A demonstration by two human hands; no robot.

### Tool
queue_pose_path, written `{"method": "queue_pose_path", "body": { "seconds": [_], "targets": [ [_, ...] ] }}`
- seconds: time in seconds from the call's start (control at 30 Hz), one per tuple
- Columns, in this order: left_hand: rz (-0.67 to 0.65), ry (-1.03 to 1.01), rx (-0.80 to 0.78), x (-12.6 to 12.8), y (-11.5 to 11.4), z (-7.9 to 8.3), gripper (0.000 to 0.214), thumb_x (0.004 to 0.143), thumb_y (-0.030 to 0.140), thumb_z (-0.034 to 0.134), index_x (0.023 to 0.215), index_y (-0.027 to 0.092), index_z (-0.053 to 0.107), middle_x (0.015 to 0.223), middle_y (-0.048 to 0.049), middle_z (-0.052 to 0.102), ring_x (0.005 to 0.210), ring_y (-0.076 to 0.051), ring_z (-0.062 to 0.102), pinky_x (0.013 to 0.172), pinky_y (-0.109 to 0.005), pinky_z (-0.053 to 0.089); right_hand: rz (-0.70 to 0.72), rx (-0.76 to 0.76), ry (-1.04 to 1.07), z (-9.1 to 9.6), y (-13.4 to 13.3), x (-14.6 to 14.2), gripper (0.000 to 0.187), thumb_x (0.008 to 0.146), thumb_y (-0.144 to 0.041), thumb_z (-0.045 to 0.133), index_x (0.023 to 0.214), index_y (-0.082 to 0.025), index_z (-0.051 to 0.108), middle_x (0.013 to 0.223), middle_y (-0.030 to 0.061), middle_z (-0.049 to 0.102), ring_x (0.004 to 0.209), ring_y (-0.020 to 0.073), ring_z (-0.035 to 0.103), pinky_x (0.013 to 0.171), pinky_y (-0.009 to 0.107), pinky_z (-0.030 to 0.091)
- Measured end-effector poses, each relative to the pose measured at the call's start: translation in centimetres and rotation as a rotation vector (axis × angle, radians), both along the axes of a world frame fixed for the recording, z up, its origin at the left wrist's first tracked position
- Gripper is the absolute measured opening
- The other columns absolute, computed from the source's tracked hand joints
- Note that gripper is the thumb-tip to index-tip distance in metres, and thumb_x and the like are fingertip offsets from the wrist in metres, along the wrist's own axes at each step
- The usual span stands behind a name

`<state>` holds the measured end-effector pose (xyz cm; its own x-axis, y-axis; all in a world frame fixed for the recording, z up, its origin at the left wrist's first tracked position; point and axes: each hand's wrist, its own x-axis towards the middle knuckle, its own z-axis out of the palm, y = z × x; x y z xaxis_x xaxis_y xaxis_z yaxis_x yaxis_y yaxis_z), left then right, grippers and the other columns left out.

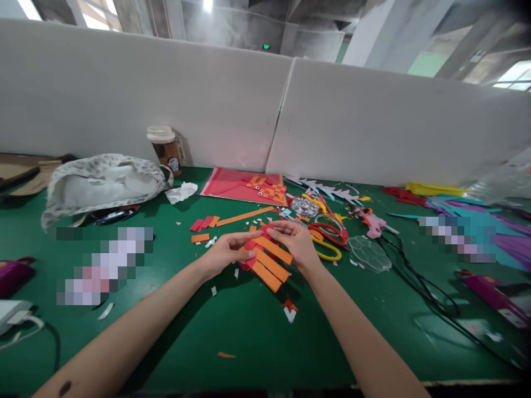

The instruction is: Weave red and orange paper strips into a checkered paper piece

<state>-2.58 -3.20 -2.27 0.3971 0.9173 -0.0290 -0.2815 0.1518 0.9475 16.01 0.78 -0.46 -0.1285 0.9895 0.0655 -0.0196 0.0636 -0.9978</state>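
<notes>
Between my two hands, above the green table, is a piece of red and orange paper strips that cross one another near the top. My left hand pinches its left edge, thumb on top. On the upper right, the fingers of my right hand are closed on the red end. Several orange strip ends hang free toward me. Behind my hands a long orange paper strip lies flat, with short red paper pieces to its left. Farther back, a woven orange and red paper shape with eyes rests on a red sheet.
Scissors with yellow handles and red-handled scissors lie right of my hands. Beyond are a clear flower-shaped dish and a pink glue gun with a black cord. A paper cup and a spotted cloth bag stand back left. White panels bound the table.
</notes>
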Motion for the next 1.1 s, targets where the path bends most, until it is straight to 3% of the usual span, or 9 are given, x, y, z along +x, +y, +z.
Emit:
{"method": "queue_pose_path", "body": {
  "seconds": [0.17, 0.3, 0.37, 0.53, 0.63, 0.73, 0.9, 1.1],
  "targets": [
    [0.06, -0.066, -0.08, -0.1, 0.1, 0.2, 0.058, 0.065, 0.013, 0.072, 0.12, 0.024, 0.056, 0.105, -0.0062, 0.067, 0.081, -0.014, 0.064, 0.073, -0.024, 0.05, 0.0, 0.041, 0.013, 0.2, -0.1, -0.2, 0.024, 0.056, -0.029, 0.076, 0.075, -0.018, 0.066, 0.075, 0.0037, 0.07, 0.071, 0.0192, 0.066, 0.071, 0.035, 0.053],
    [0.082, -0.111, -0.116, -0.1, 0.2, 0.4, 0.058, 0.064, 0.009, 0.071, 0.118, 0.024, 0.058, 0.102, -0.0052, 0.069, 0.079, -0.013, 0.065, 0.073, -0.022, 0.05, -0.017, 0.16, -0.121, 0.0, -0.3, -0.3, 0.018, 0.064, -0.031, 0.07, 0.074, -0.018, 0.063, 0.072, 0.0047, 0.07, 0.072, 0.0212, 0.067, 0.07, 0.035, 0.053],
    [0.093, -0.14, -0.131, -0.1, 0.3, 0.4, 0.059, 0.064, 0.007, 0.071, 0.118, 0.023, 0.057, 0.102, -0.0057, 0.069, 0.08, -0.013, 0.065, 0.073, -0.022, 0.051, -0.036, 0.294, -0.238, -0.1, -0.6, -0.3, 0.013, 0.071, -0.03, 0.064, 0.077, -0.019, 0.06, 0.075, 0.0051, 0.07, 0.073, 0.0217, 0.067, 0.07, 0.036, 0.052],
    [0.113, -0.215, -0.16, -0.4, 0.6, 0.0, 0.059, 0.067, 0.006, 0.069, 0.122, 0.022, 0.054, 0.104, -0.0071, 0.068, 0.08, -0.015, 0.066, 0.07, -0.021, 0.053, -0.075, 0.736, -0.518, 0.0, -1.1, 0.0, 0.009, 0.075, -0.021, 0.06, 0.084, -0.022, 0.061, 0.116, 0.0074, 0.059, 0.106, 0.0233, 0.055, 0.087, 0.039, 0.045],
    [0.146, -0.259, -0.191, -0.5, 0.8, -0.2, 0.057, 0.069, 0.004, 0.066, 0.122, 0.02, 0.054, 0.104, -0.0073, 0.067, 0.08, -0.014, 0.067, 0.069, -0.018, 0.054, -0.16, 0.956, -0.607, 0.1, -1.2, 0.1, 0.01, 0.077, -0.017, 0.057, 0.08, -0.023, 0.064, 0.103, 0.0064, 0.061, 0.096, 0.0207, 0.057, 0.08, 0.037, 0.047],
    [0.197, -0.307, -0.233, -0.5, 1.1, -0.4, 0.052, 0.07, -0.001, 0.063, 0.119, 0.016, 0.057, 0.101, -0.0082, 0.069, 0.079, -0.013, 0.067, 0.068, -0.016, 0.053, -0.146, 1.099, -0.637, 0.2, -1.3, 0.0, 0.016, 0.077, -0.011, 0.055, 0.079, -0.024, 0.065, 0.082, 0.0047, 0.064, 0.08, 0.0182, 0.059, 0.07, 0.033, 0.048],
    [0.232, -0.364, -0.276, -0.6, 1.3, -0.4, 0.05, 0.071, -0.006, 0.057, 0.115, 0.016, 0.059, 0.099, -0.0074, 0.069, 0.075, -0.01, 0.066, 0.067, -0.013, 0.053, -0.06, 1.132, -0.62, 0.2, -1.6, -0.2, 0.017, 0.077, -0.008, 0.054, 0.079, -0.023, 0.064, 0.078, 0.0042, 0.067, 0.076, 0.0174, 0.061, 0.067, 0.031, 0.049],
    [0.185, -0.297, -0.232, -0.6, 0.8, -0.1, 0.052, 0.071, -0.001, 0.061, 0.118, 0.018, 0.057, 0.103, -0.0072, 0.067, 0.079, -0.011, 0.066, 0.07, -0.015, 0.053, -0.118, 0.99, -0.501, -0.2, -1.9, -0.5, 0.021, 0.08, -0.009, 0.051, 0.086, -0.024, 0.065, 0.083, 0.0029, 0.069, 0.079, 0.0167, 0.064, 0.072, 0.031, 0.052]
  ]
}}
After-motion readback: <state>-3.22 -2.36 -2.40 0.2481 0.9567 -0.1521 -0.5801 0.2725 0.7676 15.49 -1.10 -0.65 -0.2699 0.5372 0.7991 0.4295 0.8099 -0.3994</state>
